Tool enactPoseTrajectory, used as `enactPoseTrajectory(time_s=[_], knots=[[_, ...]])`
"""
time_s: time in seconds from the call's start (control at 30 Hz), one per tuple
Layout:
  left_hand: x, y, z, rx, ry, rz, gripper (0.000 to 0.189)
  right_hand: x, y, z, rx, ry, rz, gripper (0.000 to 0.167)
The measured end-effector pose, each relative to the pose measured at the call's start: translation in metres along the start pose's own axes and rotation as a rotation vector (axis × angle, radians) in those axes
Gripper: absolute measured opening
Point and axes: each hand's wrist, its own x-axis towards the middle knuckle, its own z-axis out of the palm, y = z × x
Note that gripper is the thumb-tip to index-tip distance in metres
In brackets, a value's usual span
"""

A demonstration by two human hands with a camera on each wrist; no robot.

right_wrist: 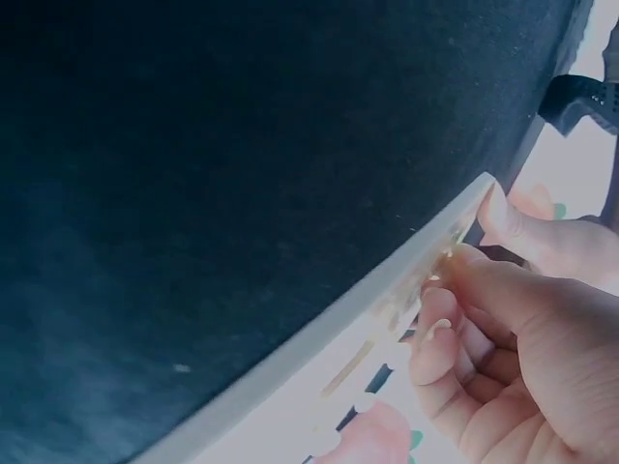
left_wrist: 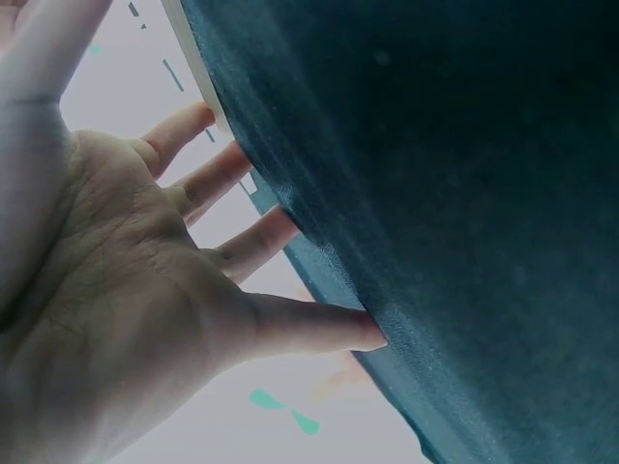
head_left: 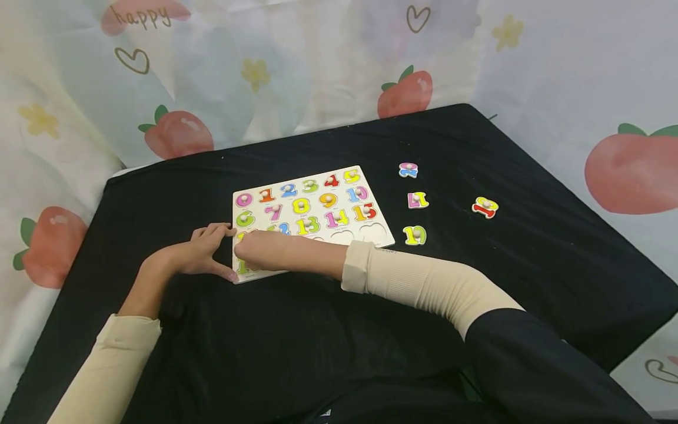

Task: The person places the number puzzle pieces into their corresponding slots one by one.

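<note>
A white wooden number puzzle board (head_left: pixel 388 240) lies on the black cloth, with colourful knobbed number pieces seated in most of its upper rows. My left hand (head_left: pixel 203 253) is at the board's left edge, fingers spread, with the thumb touching the near left corner. In the left wrist view the fingers (left_wrist: pixel 256 242) are straight. My right hand (head_left: pixel 262 250) reaches across the board and pinches at a green number piece (head_left: pixel 242 267) in the near left corner. Thumb and curled fingers meet close over the board in the right wrist view; the knob is hidden behind them.
Loose number pieces lie right of the board: a pink-and-blue one (head_left: pixel 408 170), a pink-and-yellow one (head_left: pixel 418 200), a yellow-and-green one (head_left: pixel 415 235) and a red-and-yellow one (head_left: pixel 485 207) farther out. An unfilled recess (head_left: pixel 372 234) shows at the board's right. A fruit-printed curtain (head_left: pixel 318 65) hangs behind.
</note>
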Motion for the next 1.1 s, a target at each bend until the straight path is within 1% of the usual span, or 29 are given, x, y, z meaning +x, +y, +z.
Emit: enactPoseTrajectory(time_s=[0.1, 0.2, 0.27, 0.33, 0.4, 0.5, 0.63, 0.77, 0.9, 1.0, 1.1], knots=[[0.001, 0.0, 0.0, 0.002, -0.002, 0.004, 0.107, -0.002, 0.001, 0.003, -0.02, 0.014, -0.017, 0.036], [0.001, 0.0, 0.001, 0.004, 0.004, 0.005, 0.107, -0.006, 0.003, 0.003, 0.0, 0.004, -0.031, 0.035], [0.001, 0.0, 0.002, 0.004, 0.007, 0.002, 0.106, -0.012, 0.006, 0.002, 0.046, -0.001, -0.028, 0.033], [0.0, 0.001, 0.002, 0.006, 0.011, -0.005, 0.108, -0.019, 0.011, -0.001, 0.058, -0.005, -0.027, 0.035], [0.0, 0.002, 0.002, 0.008, 0.016, -0.015, 0.109, -0.029, 0.018, -0.004, 0.079, 0.008, -0.016, 0.036], [0.0, 0.002, 0.002, 0.009, 0.023, -0.026, 0.11, -0.044, 0.033, -0.005, 0.109, 0.042, 0.001, 0.037], [0.0, 0.003, 0.002, 0.004, 0.026, -0.029, 0.11, -0.065, 0.057, -0.002, 0.187, 0.083, 0.021, 0.031], [-0.001, 0.004, 0.002, 0.016, 0.029, -0.032, 0.111, -0.088, 0.079, 0.003, 0.257, 0.106, 0.058, 0.026], [-0.001, 0.003, 0.002, 0.03, 0.04, -0.031, 0.113, -0.112, 0.1, 0.004, 0.293, 0.121, 0.117, 0.023], [-0.001, 0.003, 0.002, 0.028, 0.044, -0.029, 0.113, -0.133, 0.117, 0.004, 0.295, 0.139, 0.157, 0.02], [-0.001, 0.002, 0.002, 0.032, 0.046, -0.024, 0.113, -0.155, 0.134, 0.003, 0.307, 0.138, 0.171, 0.017]])
